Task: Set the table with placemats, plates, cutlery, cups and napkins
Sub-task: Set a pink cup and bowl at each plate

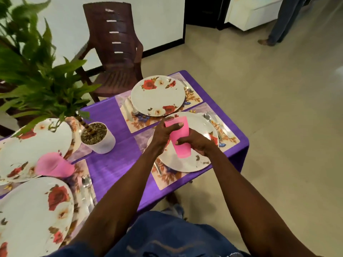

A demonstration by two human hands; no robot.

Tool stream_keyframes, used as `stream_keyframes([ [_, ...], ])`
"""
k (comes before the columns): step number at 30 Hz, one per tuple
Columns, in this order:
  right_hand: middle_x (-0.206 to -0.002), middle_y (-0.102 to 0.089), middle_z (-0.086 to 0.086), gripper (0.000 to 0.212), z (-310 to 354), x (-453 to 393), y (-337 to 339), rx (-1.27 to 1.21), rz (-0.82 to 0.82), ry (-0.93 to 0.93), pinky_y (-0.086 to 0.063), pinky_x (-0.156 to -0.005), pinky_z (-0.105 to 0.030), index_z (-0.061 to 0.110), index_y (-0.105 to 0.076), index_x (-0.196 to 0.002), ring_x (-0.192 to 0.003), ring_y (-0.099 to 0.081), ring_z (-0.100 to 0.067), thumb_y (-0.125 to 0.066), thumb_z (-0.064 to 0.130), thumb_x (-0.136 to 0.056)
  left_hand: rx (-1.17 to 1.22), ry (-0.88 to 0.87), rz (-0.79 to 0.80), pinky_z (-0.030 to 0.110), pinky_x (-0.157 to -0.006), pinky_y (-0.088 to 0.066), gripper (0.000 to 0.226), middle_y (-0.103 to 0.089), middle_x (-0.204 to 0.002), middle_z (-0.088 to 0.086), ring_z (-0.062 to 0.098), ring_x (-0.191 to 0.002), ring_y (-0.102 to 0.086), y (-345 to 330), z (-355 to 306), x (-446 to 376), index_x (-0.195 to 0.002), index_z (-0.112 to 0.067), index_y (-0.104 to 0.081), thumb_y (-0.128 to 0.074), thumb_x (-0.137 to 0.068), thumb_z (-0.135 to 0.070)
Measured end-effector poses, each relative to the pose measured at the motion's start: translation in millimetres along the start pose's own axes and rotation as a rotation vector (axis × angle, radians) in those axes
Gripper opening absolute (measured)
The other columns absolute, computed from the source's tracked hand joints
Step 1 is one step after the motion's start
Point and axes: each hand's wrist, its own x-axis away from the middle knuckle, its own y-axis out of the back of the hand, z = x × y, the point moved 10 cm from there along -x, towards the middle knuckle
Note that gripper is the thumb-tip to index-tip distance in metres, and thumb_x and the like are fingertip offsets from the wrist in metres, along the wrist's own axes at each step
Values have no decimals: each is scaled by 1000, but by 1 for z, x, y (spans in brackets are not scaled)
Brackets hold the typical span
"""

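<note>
Head view: pink cup [179, 138] between both hands

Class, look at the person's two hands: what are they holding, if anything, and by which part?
Both hands hold a pink plastic cup above a floral plate. The left hand wraps its upper side wall near the rim; the right hand grips the lower side wall.

No readable text, no labels, no brands, no numbers (plates show only flowers)
</note>
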Motion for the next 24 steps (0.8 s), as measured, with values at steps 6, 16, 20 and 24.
stream_keyframes([
  [6, -116, -62, -1, 87, 29, -46, 64, 266, -247, 24, -56, -88, -44, 25, -48, -128, -106, -59, -23, -85, 46, -52, -200, -117, -163, 14, -78, -50, 92, -62, -127, 1, 18, -109, -59, -20, -27, -62, -128, -15, -58, -84, -51, -57],
  [16, -123, -55, -6, 87, 70, -81, 112, 584, -511, 215, -49, -77, -30, 9, -48, -131, -110, -51, -18, -90, 26, -57, -194, -170, -475, 40, -99, -51, 79, -54, -134, 1, 19, -117, -51, -24, -45, -97, -135, -18, -49, -86, -69, -41],
  [20, -110, -49, -7, 72, 67, -89, 139, 534, -524, 212, -48, -82, -34, -1, -50, -124, -101, -49, -18, -86, 10, -63, -5, -220, -670, 39, -100, -50, 78, -57, -132, 1, 19, -119, -53, -5, -78, -107, -134, -18, -51, -82, -69, -47],
  [24, -120, -47, -13, 98, 72, -104, 168, 426, -496, 270, -34, -89, -29, 0, -48, -127, -110, -39, -20, -78, 43, -44, -23, -280, -807, 38, -99, -51, 81, -58, -131, 0, 19, -118, -55, 0, -95, -106, -133, -17, -52, -80, -65, -53],
])
